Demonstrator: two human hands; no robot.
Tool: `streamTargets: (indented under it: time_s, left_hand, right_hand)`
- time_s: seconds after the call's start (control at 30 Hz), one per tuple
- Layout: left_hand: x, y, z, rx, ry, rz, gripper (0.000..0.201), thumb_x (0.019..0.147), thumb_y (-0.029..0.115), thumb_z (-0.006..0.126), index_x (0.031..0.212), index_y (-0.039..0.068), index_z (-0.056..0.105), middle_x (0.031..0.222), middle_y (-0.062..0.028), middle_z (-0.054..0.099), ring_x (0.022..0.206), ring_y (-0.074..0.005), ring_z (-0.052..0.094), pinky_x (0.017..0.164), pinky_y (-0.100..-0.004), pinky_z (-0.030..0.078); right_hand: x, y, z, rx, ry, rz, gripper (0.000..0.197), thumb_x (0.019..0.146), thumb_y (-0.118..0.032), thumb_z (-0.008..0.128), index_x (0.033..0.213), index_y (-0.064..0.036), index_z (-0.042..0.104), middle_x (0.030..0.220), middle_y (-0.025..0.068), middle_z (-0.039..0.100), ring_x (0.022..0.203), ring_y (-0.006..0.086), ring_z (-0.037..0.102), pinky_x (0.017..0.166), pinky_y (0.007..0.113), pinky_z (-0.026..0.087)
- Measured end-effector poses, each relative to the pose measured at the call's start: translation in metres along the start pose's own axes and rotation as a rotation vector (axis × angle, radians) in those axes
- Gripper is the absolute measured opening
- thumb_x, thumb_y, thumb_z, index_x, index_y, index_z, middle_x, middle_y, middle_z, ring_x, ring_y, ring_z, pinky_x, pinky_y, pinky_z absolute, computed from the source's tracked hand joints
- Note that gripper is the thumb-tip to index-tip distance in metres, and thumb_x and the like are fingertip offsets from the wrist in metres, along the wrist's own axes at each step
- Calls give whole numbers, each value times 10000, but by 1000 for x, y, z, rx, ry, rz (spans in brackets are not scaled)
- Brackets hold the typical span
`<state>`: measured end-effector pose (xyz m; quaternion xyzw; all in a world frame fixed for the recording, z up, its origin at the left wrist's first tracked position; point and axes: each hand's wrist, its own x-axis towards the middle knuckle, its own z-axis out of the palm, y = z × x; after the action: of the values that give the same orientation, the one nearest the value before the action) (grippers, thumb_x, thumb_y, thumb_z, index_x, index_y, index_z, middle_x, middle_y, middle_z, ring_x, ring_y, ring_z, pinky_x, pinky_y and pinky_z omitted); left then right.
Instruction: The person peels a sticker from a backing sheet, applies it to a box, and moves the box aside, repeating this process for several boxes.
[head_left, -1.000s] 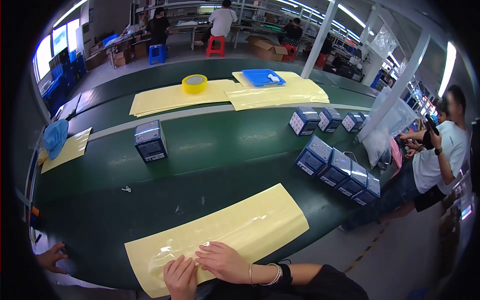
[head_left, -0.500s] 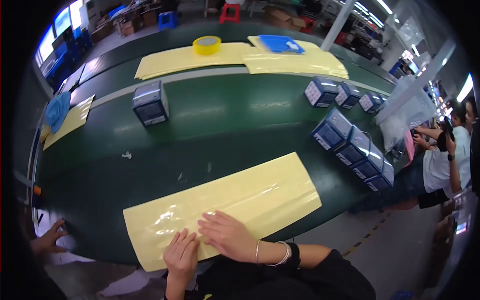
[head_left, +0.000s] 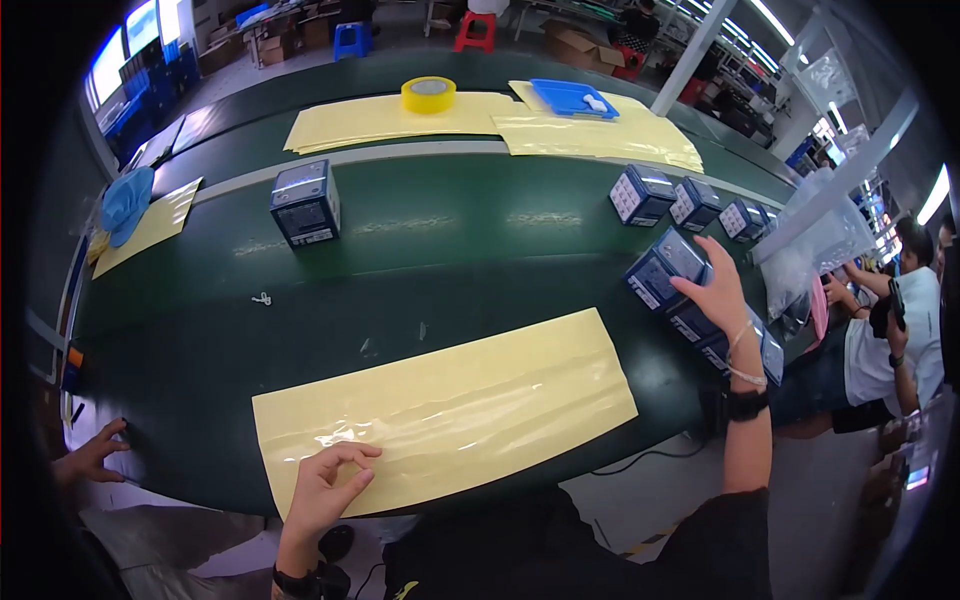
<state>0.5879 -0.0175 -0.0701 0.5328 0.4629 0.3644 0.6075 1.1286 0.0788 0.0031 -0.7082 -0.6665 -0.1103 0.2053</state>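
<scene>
A long yellow sheet with a glossy clear film or strip along it lies aslant on the dark green table in front of me. Over its near left end hovers my left hand, fingers loosely bent, thumb apart, nothing visible between them. To the right, my right hand reaches over a row of dark blue boxes. Its fingers and thumb are spread around the upper corner of the farthest box in that row; whether they touch it I cannot tell. My hand and wrist partly cover the boxes behind.
Several more blue boxes stand at the back right, one lone box at the back left. Beyond lie stacked yellow sheets, a yellow tape roll and a blue tray. Another person's hand rests at the left edge.
My right hand has left the yellow sheet and moved right to the box row. My left hand has lifted slightly and shifted left, its fingers parting from the thumb.
</scene>
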Motion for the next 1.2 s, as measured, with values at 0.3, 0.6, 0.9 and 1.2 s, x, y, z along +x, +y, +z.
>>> streamTargets:
  time_s: [0.3, 0.6, 0.9, 1.2]
  left_hand:
    - [28, 108, 41, 397, -180, 226, 116, 743, 0, 686, 818, 38, 606, 1068, -124, 657, 1039, -241, 598, 928, -335, 422]
    - [91, 102, 102, 829, -143, 754, 189, 745, 94, 726, 854, 74, 572, 1090, -70, 570, 1048, -275, 501, 875, -385, 382]
    - [119, 75, 126, 831, -105, 725, 174, 731, 86, 728, 823, 77, 580, 1003, -50, 547, 1015, -250, 479, 851, -375, 364]
    - [138, 58, 144, 871, 106, 961, 190, 683, 81, 706, 848, 73, 614, 987, -52, 535, 940, -233, 513, 800, -380, 381]
  right_hand:
    - [52, -22, 6, 185, -219, 83, 814, 584, -281, 836, 1264, -38, 460, 1221, 189, 571, 1148, 320, 549, 976, 373, 425]
    - [-11, -178, 36, 629, -277, -679, 739, 575, -180, 821, 1227, -42, 500, 1335, 196, 465, 1192, 370, 472, 1007, 406, 394]
    - [-19, -168, 57, 634, -246, -682, 797, 577, -194, 805, 1285, -63, 463, 1391, 170, 406, 1258, 379, 398, 1053, 456, 331]
    - [-18, -159, 61, 648, -216, -675, 747, 601, -160, 762, 1278, -62, 461, 1377, 179, 414, 1254, 388, 394, 1046, 465, 326]
